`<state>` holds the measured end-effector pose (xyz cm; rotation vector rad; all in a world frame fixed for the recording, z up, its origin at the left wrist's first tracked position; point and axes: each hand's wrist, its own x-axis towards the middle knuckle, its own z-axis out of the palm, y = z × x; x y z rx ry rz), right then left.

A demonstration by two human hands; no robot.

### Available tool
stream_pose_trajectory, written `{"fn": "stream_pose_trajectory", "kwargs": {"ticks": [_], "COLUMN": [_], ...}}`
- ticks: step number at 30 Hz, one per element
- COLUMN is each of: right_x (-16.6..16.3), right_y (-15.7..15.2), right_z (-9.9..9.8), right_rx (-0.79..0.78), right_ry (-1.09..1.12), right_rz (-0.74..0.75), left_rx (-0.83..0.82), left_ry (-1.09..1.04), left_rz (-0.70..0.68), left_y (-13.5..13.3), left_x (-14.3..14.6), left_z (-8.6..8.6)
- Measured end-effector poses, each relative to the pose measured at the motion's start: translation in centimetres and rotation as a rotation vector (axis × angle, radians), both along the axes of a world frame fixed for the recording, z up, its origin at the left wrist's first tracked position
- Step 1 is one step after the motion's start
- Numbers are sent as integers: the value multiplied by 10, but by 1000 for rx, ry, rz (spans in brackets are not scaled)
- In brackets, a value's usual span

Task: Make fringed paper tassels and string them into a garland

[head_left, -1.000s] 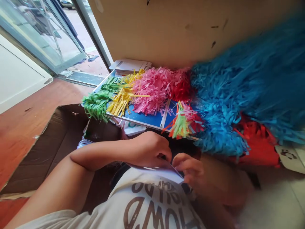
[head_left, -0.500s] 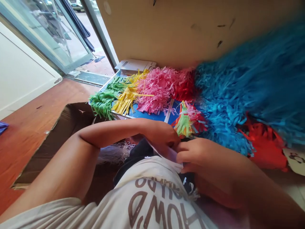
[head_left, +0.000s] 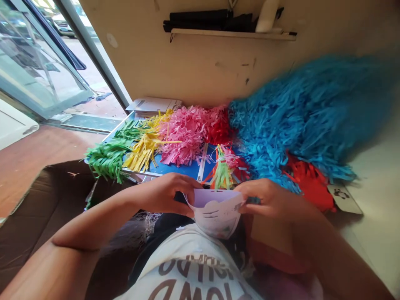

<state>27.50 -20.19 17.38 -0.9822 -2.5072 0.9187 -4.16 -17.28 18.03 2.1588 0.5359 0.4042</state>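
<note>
Between my hands is a pale, curved piece of card (head_left: pixel 215 216) with small slits and faint printing, bent so that its lilac inner side shows at the top. My left hand (head_left: pixel 175 191) pinches its left edge between thumb and fingers. On the other side, my right hand (head_left: pixel 262 198) grips the right edge. The card hangs just above my lap, in front of my shirt (head_left: pixel 193 266). Right behind it lies a multicoloured tassel bunch (head_left: pixel 225 166) of green, orange, pink and red strips tied with string.
On a blue folding table (head_left: pixel 187 168) lie green fringe (head_left: pixel 108 156), yellow fringe (head_left: pixel 145 146), pink fringe (head_left: pixel 184 133) and a big blue fringe heap (head_left: pixel 293 121). Red strips (head_left: pixel 309 181) lie near a panda card (head_left: pixel 345 198). A cardboard box (head_left: pixel 40 212) stands at left. A shelf (head_left: pixel 231 34) hangs above.
My hands were close together over the card, its face mostly hidden. Now they are apart at its two edges, and its front shows. The view has shifted up and to the right.
</note>
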Motion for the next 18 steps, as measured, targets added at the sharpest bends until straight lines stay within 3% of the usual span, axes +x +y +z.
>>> {"fn": "stream_pose_trajectory", "kwargs": {"ticks": [3,7,10,14,18], "right_x": [0,2,6,8,3], "right_y": [-14,-30,-35,-32,-36], "right_z": [-19,-48,-67,-82,-72], "right_rx": [-4,37,56,138,207], "right_ry": [107,146,144,192,181], "right_rz": [-125,-351,-468,-558,-527], "left_rx": [-32,-25,15,203,378], "left_ry": [-229,-675,-709,-659,-659], "left_rz": [253,534,661,737,716], "left_y": [-27,-63,-81,-87,-87], "left_x": [3,24,40,49,55], "left_z": [-25,-85,-114,-121,-117]}}
